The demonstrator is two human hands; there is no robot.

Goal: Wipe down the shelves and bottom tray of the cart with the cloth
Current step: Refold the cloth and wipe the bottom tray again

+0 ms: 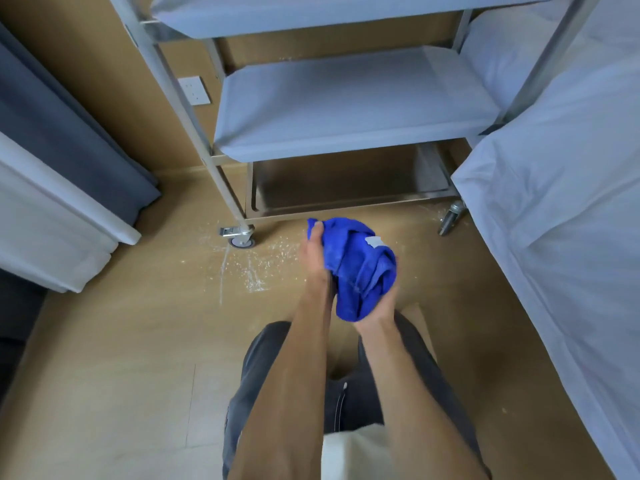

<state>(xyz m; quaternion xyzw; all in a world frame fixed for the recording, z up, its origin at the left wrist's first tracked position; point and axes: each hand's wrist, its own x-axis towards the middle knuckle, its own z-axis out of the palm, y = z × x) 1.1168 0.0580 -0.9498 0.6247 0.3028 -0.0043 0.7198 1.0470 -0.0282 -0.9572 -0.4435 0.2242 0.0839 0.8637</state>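
I have the blue cloth (pixel 360 271) bunched between both hands, my left hand (pixel 317 258) flat against its side and my right hand (pixel 375 311) cupped under its lower end (those fingers are hidden). The cart (pixel 346 109) stands straight ahead; its bottom tray (pixel 346 188) lies nearest, just beyond the cloth, its long side running across me.
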